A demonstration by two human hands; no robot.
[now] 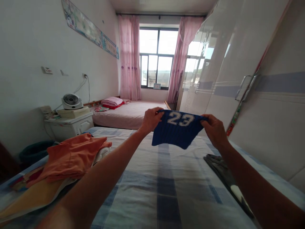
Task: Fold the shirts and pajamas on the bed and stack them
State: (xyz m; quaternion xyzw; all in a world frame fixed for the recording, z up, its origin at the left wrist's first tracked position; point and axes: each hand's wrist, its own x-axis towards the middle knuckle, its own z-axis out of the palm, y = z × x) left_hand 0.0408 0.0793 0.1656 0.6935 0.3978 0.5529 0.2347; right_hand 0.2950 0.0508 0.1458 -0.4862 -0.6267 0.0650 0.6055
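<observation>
A blue jersey (176, 135) with a white 23 on it hangs in the air above the bed, stretched between both hands. My left hand (152, 120) is closed on its upper left corner, thumb and fingers pinched together. At the upper right corner my right hand (213, 128) pinches the cloth the same way. The jersey's lower edge hangs free and curves a little. Below it lies a bed sheet (143, 187) in blue and white checks. Dark folded clothes (218, 162) lie on the bed by my right forearm.
To the left, an orange garment (71, 156) tops a heap of clothes. Beyond stand a white nightstand (78, 125) with a small fan (72, 100) and a second bed (138, 111) with pink bedding. A glossy white wardrobe (214, 63) lines the right side.
</observation>
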